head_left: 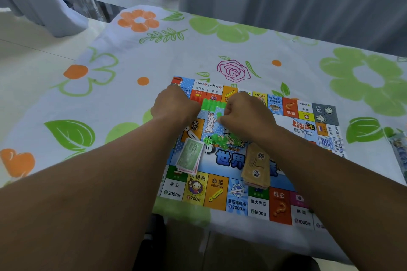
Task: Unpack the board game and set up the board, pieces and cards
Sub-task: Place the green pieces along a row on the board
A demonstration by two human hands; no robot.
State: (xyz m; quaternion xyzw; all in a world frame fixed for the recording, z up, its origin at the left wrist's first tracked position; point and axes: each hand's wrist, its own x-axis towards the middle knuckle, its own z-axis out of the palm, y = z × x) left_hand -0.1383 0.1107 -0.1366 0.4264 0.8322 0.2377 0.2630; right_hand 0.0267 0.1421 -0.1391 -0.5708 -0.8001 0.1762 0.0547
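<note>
Left hand [174,105] and right hand [245,113] both gripped a green plastic strip [212,104] (probably joined house pieces) over the far side of the board [231,160]

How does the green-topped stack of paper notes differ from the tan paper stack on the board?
The green-topped stack of paper notes shows a 500 print, with pink edges beneath; the tan paper stack shows dark characters. The green-topped stack lies to the left, the tan stack to the right. The tan stack looks thicker. Both lie flat on the colourful game board, apart from the green plastic strip held farther back.
</note>
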